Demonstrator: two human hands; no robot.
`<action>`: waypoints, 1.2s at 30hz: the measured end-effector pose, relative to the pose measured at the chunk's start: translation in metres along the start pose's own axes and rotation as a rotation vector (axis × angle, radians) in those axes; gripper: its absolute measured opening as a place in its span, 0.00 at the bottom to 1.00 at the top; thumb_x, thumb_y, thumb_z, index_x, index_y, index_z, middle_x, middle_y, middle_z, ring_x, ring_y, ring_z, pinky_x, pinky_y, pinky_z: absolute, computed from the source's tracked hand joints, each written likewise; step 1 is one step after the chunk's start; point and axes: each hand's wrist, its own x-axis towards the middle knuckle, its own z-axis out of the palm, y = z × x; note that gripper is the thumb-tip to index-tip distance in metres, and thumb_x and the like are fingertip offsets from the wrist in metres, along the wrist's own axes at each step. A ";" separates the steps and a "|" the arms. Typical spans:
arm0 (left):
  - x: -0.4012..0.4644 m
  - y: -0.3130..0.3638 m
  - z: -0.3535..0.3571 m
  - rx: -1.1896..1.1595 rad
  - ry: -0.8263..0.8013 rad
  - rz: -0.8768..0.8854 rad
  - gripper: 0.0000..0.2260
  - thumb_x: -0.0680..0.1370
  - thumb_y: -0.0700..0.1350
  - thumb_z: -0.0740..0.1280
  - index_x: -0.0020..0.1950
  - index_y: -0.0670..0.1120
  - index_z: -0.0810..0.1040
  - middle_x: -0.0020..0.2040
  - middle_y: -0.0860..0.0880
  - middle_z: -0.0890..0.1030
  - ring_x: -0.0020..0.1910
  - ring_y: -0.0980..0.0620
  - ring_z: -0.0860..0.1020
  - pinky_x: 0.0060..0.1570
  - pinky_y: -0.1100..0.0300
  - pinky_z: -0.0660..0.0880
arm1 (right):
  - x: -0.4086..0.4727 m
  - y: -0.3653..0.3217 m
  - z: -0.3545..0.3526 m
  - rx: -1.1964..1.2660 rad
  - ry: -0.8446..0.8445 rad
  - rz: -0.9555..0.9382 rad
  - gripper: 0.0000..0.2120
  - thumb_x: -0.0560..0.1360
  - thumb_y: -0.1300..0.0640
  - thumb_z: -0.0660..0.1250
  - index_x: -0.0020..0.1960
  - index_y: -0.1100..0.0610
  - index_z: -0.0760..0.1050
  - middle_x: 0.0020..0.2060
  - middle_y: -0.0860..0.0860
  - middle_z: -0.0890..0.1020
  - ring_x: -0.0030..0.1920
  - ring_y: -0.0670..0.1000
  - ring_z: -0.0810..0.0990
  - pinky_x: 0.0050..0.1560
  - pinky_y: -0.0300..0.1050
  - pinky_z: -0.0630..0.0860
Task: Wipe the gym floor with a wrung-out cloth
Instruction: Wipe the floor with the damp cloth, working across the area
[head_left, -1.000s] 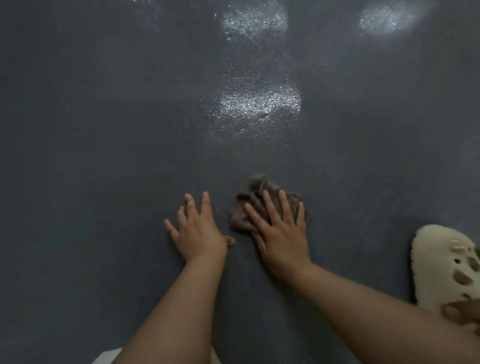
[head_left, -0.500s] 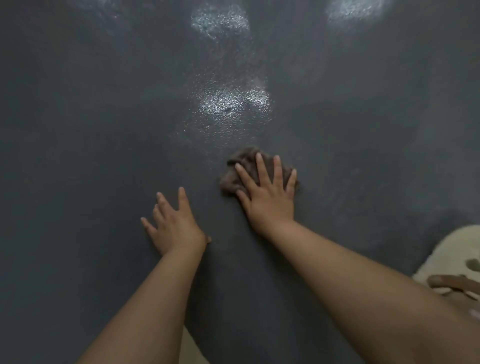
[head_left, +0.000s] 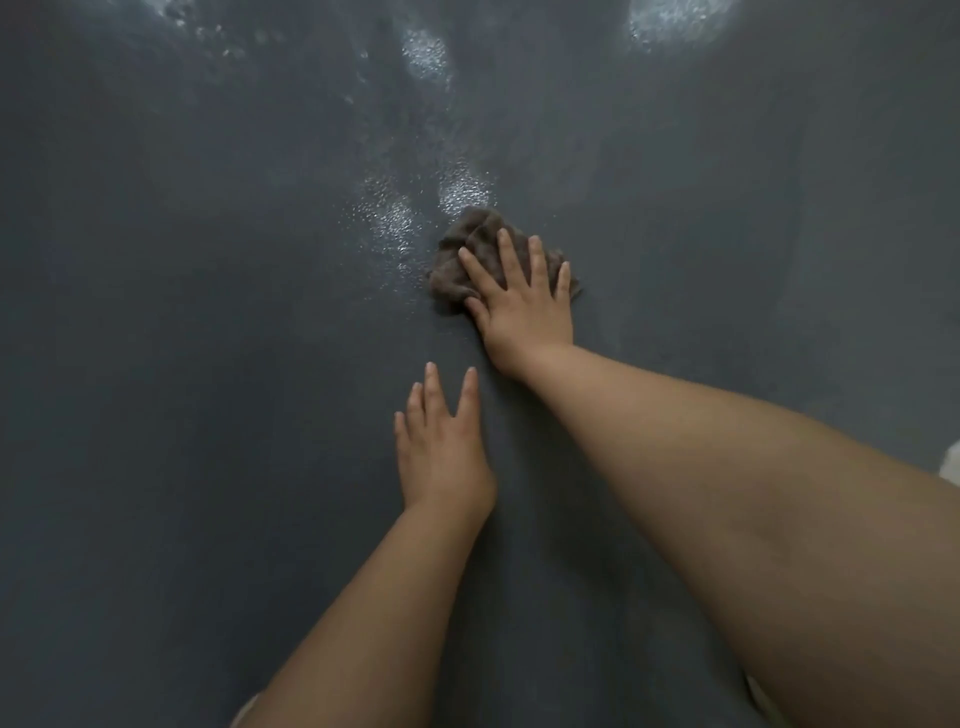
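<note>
the right hand (head_left: 524, 306) lies flat at the end of a stretched-out arm, fingers straight and spread, pressing down on the cloth (head_left: 467, 254). the left hand (head_left: 441, 452) rests palm-down, nearer the body, fingers straight and slightly apart, the forearm bare.

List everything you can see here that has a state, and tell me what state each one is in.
cloth: bunched up, flat on the floor under the right hand
right hand: fingers straight and spread, pressing the cloth
left hand: open, palm down on the bare floor, apart from the cloth
floor: dark, with shiny patches beyond the cloth
</note>
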 end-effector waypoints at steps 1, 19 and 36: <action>0.001 0.002 0.000 -0.007 0.002 -0.004 0.44 0.76 0.45 0.68 0.76 0.54 0.35 0.76 0.43 0.35 0.76 0.45 0.41 0.74 0.52 0.44 | -0.006 0.006 0.000 0.006 -0.002 -0.009 0.25 0.81 0.41 0.46 0.76 0.38 0.43 0.77 0.47 0.40 0.76 0.56 0.37 0.72 0.62 0.36; -0.001 0.068 0.020 0.148 -0.052 0.130 0.45 0.75 0.44 0.70 0.77 0.54 0.38 0.76 0.39 0.36 0.76 0.42 0.41 0.74 0.50 0.44 | -0.220 0.077 0.079 0.025 0.231 0.382 0.22 0.80 0.40 0.44 0.71 0.43 0.61 0.69 0.56 0.70 0.70 0.63 0.60 0.65 0.65 0.53; 0.013 0.085 0.018 0.434 -0.067 0.135 0.41 0.76 0.45 0.68 0.77 0.50 0.41 0.75 0.31 0.43 0.76 0.37 0.48 0.73 0.47 0.47 | -0.024 0.151 -0.023 0.068 0.010 0.300 0.25 0.81 0.40 0.46 0.76 0.38 0.42 0.77 0.48 0.39 0.75 0.59 0.36 0.71 0.65 0.38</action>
